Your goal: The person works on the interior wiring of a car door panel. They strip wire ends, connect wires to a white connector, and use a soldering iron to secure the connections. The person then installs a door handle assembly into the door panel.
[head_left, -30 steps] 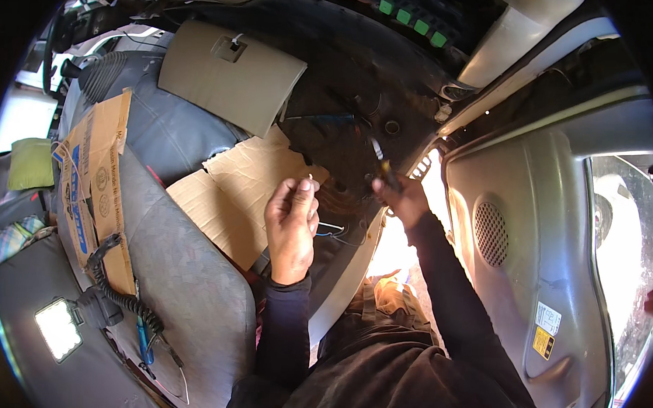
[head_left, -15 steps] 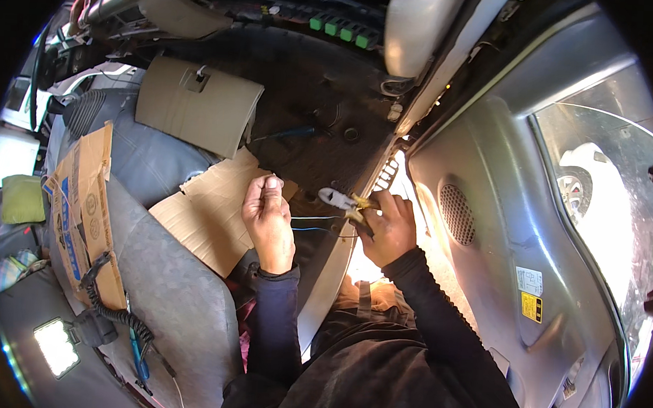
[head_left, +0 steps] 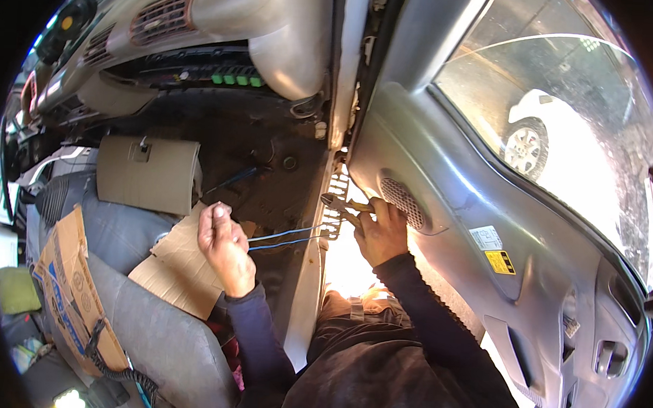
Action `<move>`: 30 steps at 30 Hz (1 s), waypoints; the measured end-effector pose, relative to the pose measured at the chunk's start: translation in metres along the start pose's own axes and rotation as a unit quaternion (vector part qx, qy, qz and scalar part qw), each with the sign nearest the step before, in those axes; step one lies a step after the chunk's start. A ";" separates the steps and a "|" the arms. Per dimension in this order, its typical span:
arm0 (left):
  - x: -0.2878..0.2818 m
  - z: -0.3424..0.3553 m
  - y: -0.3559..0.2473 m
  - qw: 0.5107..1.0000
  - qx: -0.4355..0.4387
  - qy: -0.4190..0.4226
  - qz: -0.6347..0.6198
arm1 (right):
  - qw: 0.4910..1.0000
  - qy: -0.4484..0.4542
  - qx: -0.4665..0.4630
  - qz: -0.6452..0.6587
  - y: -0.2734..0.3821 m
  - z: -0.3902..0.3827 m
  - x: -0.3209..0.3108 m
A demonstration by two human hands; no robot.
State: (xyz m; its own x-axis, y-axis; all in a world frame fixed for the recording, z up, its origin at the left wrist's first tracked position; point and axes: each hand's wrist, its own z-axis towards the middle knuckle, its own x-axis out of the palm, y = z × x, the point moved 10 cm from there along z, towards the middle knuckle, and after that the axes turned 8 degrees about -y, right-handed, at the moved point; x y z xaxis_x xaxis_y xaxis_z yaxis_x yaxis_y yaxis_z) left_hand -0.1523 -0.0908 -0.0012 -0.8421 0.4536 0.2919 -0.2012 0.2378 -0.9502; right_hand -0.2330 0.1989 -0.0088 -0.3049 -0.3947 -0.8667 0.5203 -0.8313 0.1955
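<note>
My left hand [head_left: 226, 250] is closed, fingertips pinched together, with two thin blue wires [head_left: 284, 239] coming out of its right side. The wires stretch across toward my right hand [head_left: 382, 235]; where they end near it is hard to make out. A pair of pliers [head_left: 332, 201] with yellowish, dark-marked handles is gripped in my right hand. Its jaws point left, over the door sill, and lie apart from the left hand. Whether the jaws hold anything is not visible.
A beige glovebox lid [head_left: 147, 176] lies beyond a cardboard sheet [head_left: 183, 270] and the grey seat [head_left: 164, 336]. A blue-handled tool [head_left: 238, 176] rests on the dark floor. The open car door [head_left: 444, 210] stands at right, the dashboard [head_left: 226, 14] ahead.
The view has swung, so the dashboard and door sit further left. My hands are wider apart, with a longer stretch of wire showing between them. The pliers stay in my right hand.
</note>
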 end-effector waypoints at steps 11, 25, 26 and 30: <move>-0.043 0.004 -0.060 0.997 0.031 -0.073 0.013 | 0.987 -0.017 0.130 0.096 -0.044 -0.008 0.032; -0.061 0.082 -0.179 0.948 0.255 -0.191 -0.006 | 0.828 0.078 0.258 0.491 0.037 0.047 0.115; -0.063 0.091 -0.180 0.950 0.249 -0.187 0.023 | 0.805 0.083 0.270 0.522 0.052 0.044 0.126; -0.055 0.135 -0.185 0.924 0.233 -0.060 0.296 | 0.861 0.193 0.226 0.412 0.090 0.006 0.176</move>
State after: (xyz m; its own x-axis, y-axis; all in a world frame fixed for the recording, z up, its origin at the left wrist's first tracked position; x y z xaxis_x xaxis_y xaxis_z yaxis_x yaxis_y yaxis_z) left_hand -0.1358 -0.2757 0.1442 -0.9174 0.2802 -0.2826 0.1433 -0.4299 -0.8914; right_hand -0.2448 0.0526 -0.1407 0.3526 -0.8369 -0.4187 0.0433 -0.4323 0.9007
